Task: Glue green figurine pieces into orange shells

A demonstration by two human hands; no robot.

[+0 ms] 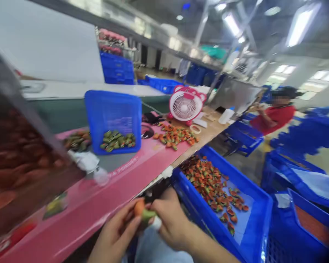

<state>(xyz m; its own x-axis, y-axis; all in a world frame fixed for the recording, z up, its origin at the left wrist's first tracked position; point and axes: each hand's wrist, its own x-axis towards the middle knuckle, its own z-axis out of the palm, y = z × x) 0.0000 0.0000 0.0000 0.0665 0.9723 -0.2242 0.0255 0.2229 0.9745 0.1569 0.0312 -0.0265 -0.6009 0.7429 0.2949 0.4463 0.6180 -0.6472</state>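
Low in the middle, my left hand (119, 230) is closed, its thumb and fingers pinching a small rounded orange piece (139, 207). Right against it is a small green piece (147, 215), gripped by the closed fingers of my right hand (168, 219). Whether the two colours are separate parts or one piece I cannot tell. Something white (156, 223) shows beneath my right fingers. Both hands are above my lap, at the edge of the pink-covered table (123, 180). To their right, a large blue crate (249, 188) holds many small orange-and-green shell-like pieces (208, 182).
A tilted blue bin (113, 109) with green pieces (116, 141) stands on the table. Beyond it are a pile of orange pieces (177, 135), a pink fan (184, 106) and a tape roll (195, 129). A brown container (30, 164) blocks the left. A person in red (279, 118) sits at right.
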